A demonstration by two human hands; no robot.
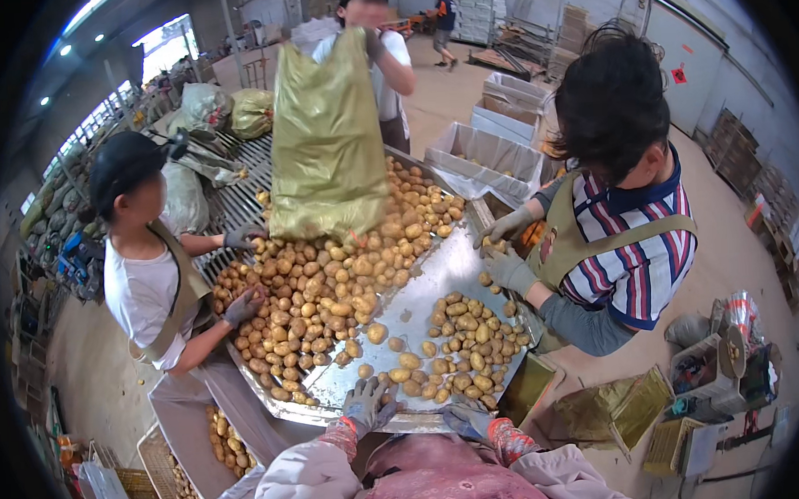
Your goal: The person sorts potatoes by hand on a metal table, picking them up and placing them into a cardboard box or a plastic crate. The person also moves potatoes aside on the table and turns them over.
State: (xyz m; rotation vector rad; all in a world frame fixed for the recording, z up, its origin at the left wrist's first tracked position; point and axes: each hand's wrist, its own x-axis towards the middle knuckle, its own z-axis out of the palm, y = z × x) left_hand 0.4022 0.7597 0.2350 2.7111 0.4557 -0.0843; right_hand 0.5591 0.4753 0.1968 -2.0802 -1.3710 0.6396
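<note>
My left hand, in a grey glove, reaches over the near rim of the metal sorting table. Its fingers are spread beside a few loose potatoes, with nothing visible gripped. At the same rim, farther right, rests my right hand, also gloved. Its fingers lie stretched out over the edge, close to a cluster of potatoes. A large potato heap covers the left and far parts of the table. Above it a person across from me holds up a big yellow-green sack, its lower end at the heap.
A co-worker at left has gloved hands at the heap. Another at right handles potatoes over the table edge. Lined crates stand at the far right. A lined basket of potatoes stands at lower left, and an opened sack at lower right.
</note>
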